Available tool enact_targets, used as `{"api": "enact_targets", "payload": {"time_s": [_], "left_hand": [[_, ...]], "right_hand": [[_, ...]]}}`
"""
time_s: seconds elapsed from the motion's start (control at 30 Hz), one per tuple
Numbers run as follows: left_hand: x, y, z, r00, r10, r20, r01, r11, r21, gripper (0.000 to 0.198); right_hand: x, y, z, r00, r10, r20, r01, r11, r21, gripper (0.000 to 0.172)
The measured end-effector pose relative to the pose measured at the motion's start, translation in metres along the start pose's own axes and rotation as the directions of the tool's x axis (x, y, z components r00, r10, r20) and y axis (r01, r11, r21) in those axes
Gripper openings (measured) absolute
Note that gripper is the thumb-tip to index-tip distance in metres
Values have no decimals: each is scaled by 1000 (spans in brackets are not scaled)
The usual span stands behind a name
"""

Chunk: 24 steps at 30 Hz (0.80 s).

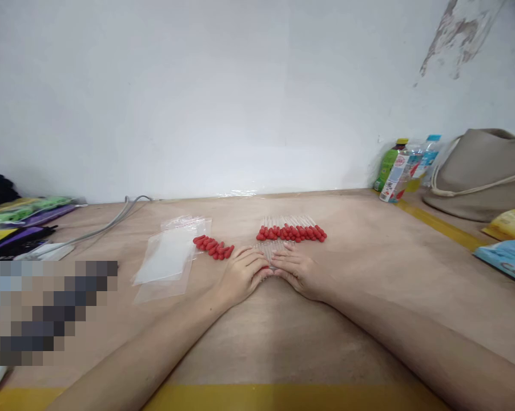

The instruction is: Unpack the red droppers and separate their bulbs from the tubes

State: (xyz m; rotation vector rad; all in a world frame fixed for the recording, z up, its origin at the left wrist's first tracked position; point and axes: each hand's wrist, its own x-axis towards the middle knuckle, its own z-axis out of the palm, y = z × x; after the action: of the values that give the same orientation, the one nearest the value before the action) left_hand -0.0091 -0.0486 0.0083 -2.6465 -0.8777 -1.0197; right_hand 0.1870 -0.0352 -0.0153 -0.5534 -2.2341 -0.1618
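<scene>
My left hand (243, 274) and my right hand (299, 273) meet on the tabletop around a row of thin clear tubes (269, 251). The fingers of both hands lie over the tubes and the thumbs press along the near side, closing on the row from left and right. A bit of red shows between the hands; the tubes' near ends are mostly covered. Just beyond lies a row of clear droppers with red rubber bulbs (290, 232), bulbs facing me. Beside my left hand is a pile of loose red bulbs (213, 247).
Clear plastic zip bags (165, 257) lie flat on the left of the wooden table (369, 245). A grey cable (112, 221) runs behind them. At the back right stand several bottles (397, 171), a grey bag (482, 171) and a blue packet (506, 262). A wall (240, 97) bounds the back.
</scene>
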Motion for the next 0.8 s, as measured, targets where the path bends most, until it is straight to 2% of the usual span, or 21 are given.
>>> {"api": "enact_targets", "payload": {"time_s": [0.2, 0.43, 0.6, 0.8], "left_hand": [[-1, -1, -2, 996, 15, 83, -19, 999, 43, 16], [0, 3, -10, 980, 0, 197, -4, 1000, 18, 17], [-1, 3, -11, 974, -14, 224, 9, 1000, 21, 18], [-3, 3, -12, 978, 44, 202, -54, 997, 48, 17]], "right_hand": [[-1, -1, -1, 999, -30, -23, 31, 998, 55, 18], [-3, -3, -4, 999, -47, -3, 47, 995, 85, 18], [-7, 1, -2, 995, -78, -55, 82, 995, 61, 19], [-8, -2, -9, 994, -94, -52, 96, 995, 32, 19]]}}
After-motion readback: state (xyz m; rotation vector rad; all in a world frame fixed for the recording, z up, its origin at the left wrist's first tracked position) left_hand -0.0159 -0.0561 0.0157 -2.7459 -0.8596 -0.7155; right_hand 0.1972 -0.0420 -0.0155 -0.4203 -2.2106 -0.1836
